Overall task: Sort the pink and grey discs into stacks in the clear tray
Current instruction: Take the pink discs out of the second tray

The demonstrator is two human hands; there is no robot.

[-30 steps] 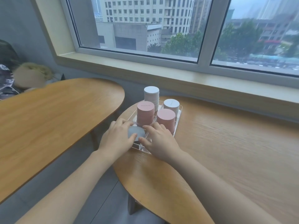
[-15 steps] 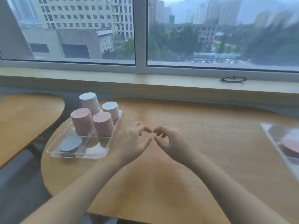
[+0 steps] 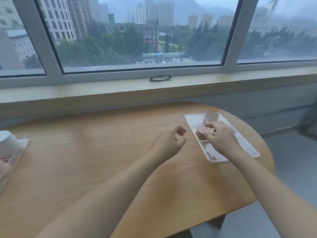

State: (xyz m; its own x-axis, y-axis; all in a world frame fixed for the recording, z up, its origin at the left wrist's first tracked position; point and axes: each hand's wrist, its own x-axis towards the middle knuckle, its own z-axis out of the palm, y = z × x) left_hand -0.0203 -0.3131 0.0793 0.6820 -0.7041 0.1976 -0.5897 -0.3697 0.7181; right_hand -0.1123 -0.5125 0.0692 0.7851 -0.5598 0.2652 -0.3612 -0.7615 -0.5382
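Wooden table (image 3: 103, 160) beneath a window: a pink disc (image 3: 203, 129) is pinched by the right hand (image 3: 218, 137) inside a clear tray (image 3: 193, 119) compartment, presumably for lifting; the left hand (image 3: 169, 143) hovers loosely curled, empty.

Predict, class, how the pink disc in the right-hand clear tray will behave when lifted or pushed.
The pink disc looks flat and keeps its round shape under the right hand, so it is probably stiff. Fingertips alone hold it, so it is likely light. Lying flat in the clear tray, it should slide, not tip; on edge it might roll.
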